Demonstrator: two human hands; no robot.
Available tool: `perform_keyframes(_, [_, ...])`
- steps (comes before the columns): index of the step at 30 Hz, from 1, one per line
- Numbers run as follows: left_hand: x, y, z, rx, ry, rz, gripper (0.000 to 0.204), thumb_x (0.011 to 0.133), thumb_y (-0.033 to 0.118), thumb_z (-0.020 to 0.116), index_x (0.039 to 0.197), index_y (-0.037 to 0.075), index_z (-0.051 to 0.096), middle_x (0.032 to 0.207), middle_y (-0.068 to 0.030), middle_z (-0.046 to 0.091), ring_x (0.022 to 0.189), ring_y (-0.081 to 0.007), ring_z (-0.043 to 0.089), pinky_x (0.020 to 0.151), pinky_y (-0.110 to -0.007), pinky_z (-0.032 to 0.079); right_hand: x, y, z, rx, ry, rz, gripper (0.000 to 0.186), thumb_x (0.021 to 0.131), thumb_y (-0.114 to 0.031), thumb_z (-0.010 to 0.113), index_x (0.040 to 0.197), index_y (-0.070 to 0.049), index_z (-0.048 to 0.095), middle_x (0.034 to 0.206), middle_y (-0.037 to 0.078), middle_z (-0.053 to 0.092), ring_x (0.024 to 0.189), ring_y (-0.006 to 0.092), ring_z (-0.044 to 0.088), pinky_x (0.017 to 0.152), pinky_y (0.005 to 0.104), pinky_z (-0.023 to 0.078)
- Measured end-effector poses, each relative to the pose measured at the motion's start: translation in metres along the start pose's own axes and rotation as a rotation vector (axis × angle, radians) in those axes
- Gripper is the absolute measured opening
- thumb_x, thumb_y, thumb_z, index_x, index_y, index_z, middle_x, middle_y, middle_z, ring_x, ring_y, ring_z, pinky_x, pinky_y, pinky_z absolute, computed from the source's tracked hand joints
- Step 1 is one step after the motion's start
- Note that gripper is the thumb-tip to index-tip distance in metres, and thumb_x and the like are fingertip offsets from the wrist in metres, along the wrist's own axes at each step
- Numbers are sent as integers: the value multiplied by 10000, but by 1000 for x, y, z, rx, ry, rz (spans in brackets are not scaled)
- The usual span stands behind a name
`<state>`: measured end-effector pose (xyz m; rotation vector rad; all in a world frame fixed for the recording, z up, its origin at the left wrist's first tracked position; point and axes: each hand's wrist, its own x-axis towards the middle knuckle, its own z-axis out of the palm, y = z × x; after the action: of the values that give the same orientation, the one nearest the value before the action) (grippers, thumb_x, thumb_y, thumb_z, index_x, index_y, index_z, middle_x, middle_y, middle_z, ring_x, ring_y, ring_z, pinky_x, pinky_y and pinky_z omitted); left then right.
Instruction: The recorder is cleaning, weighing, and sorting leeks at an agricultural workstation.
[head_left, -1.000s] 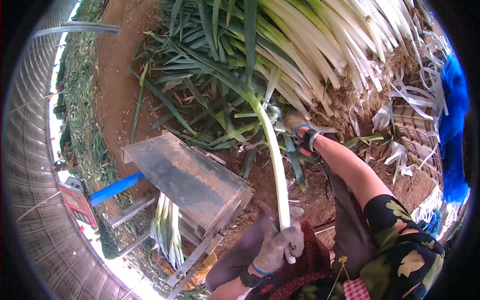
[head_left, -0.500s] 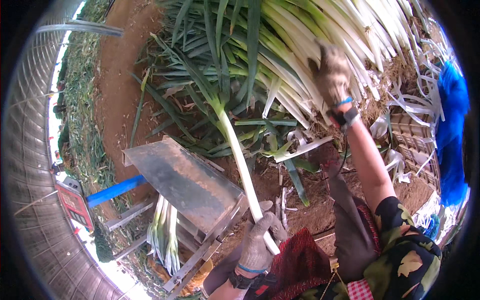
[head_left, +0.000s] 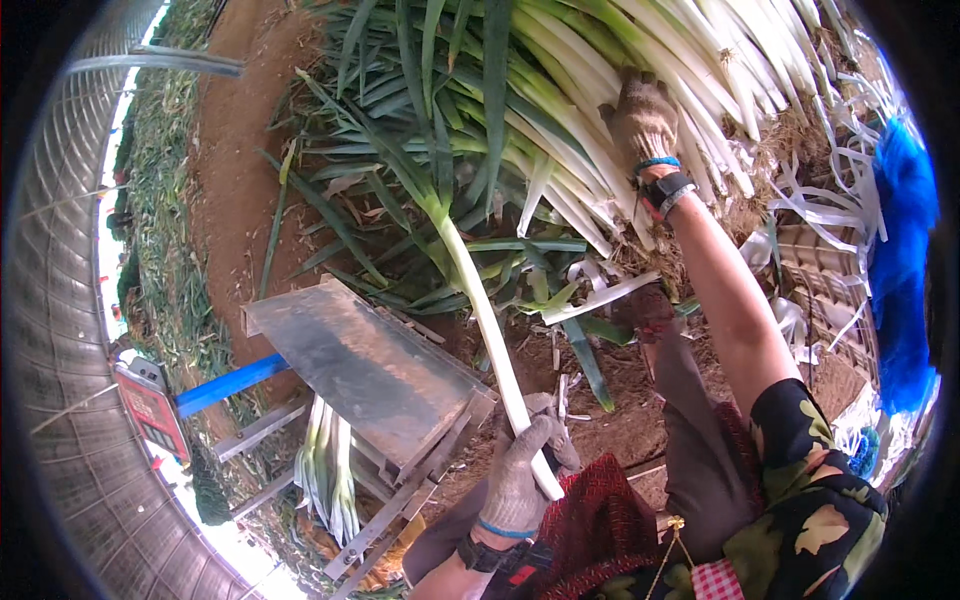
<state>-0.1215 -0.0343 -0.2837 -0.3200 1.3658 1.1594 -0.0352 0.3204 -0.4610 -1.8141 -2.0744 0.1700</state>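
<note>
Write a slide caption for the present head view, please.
Gloved left hand grips one leek; gloved right hand is on the leek pile.

My white-and-green leek (head_left: pixel 480 308), my 2 greyish gloves (head_left: pixel 514 488), my black sleeve (head_left: pixel 785 415) with green-and-cream florals, red-and-white checked cloth (head_left: pixel 715 582)

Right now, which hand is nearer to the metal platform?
The left. The left hand, gripping a leek, is just beside the lower right corner of the platform; the right hand is farther off, at the leek pile.
</note>
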Motion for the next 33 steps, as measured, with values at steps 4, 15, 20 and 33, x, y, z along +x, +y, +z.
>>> perform_keyframes(4, [1, -3, 2, 12, 13, 27, 372, 853, 227, 667, 1151, 82, 499, 761, -32, 555, 607, -149, 583, 490, -286, 469, 7, 5, -1, 111, -48, -50, 339, 750, -237, 612, 1037, -57, 612, 926, 198, 653, 844, 360, 637, 722, 446, 521])
perform_keyframes(15, [1, -7, -1, 2, 11, 38, 370, 868, 205, 640, 1176, 71, 484, 783, -44, 573, 627, -154, 598, 483, -265, 475, 4, 7, -11, 246, -242, -53, 461, 803, -354, 669, 1114, -38, 542, 966, 243, 639, 893, 364, 631, 768, 452, 500])
perform_keyframes(20, [11, -4, -4, -43, 27, 140, 394, 864, 184, 643, 1196, 44, 486, 943, -95, 604, 815, -186, 612, 692, -309, 507, -65, -41, -22, 899, -726, 141, 511, 785, -309, 721, 1170, -14, 558, 959, 144, 648, 910, 221, 608, 826, 351, 480])
perform_keyframes(33, [24, -8, -16, 163, 23, 108, 406, 846, 167, 655, 1194, 22, 503, 1011, -75, 617, 837, -145, 629, 665, -259, 523, -211, -74, -82, 1293, -1324, 406, 423, 818, -272, 728, 1129, -14, 605, 914, 44, 656, 805, 100, 603, 730, 262, 506])
